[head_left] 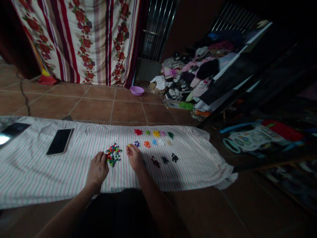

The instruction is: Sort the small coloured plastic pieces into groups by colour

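A mixed pile of small coloured pieces (114, 154), too small to name in kind, lies on a striped cloth (81, 172). My left hand (98, 167) rests palm down at the pile's left edge, its fingers stretched out towards the pieces. Just right of the pile, my right hand (135, 157) pinches a small yellow piece (129, 145) between thumb and finger. Beyond and beside it are sorted heaps: red (138, 132), yellow (156, 133), orange (147, 144), blue (137, 143), dark green (170, 135), dark brown (156, 162) and black (174, 157), among several others.
A phone (59, 142) lies on the cloth to the left, with another dark, shiny flat object (13, 132) farther left. On the tiled floor beyond stand a purple basin (137, 91) and a heap of clothes (190, 72). A floral curtain (96, 39) hangs behind.
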